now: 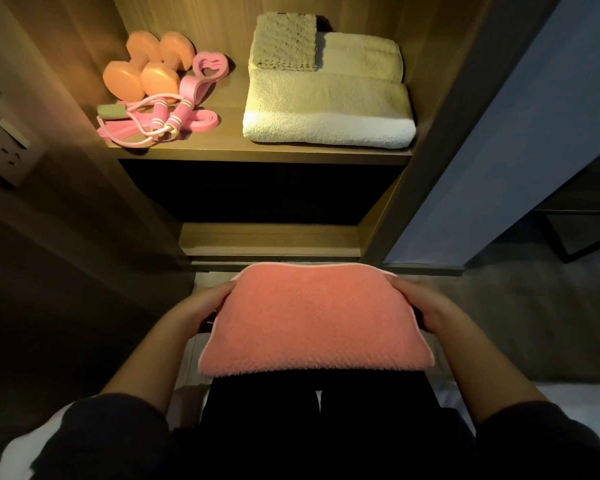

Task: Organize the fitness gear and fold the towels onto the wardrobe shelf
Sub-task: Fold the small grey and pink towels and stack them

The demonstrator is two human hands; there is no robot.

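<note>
Dark sleeves (111, 441) and dark trousers (312, 420) fill the bottom of the head view. Above the knees, a folded pink towel (314, 318) is held flat between both hands. Left hand (207, 304) grips the towel's left edge, thumb on top, remaining fingers hidden under the fabric. Right hand (426, 304) grips the right edge, its fingers (400, 289) lying close together on the top surface; what lies underneath cannot be told.

Beyond the fingertips stands the wardrobe shelf (257, 154), lit warmly. On its right half sits a stack of folded towels: a large white towel (328, 114) at the bottom, a beige towel (362, 55) and a smaller waffle-textured towel (284, 41) on top. On its left half lie two orange dumbbells (146, 65), a pink resistance band (201, 76) and a pink jump rope (153, 124), touching one another. Left of the left hand, a wall socket panel (6, 142) is visible.
</note>
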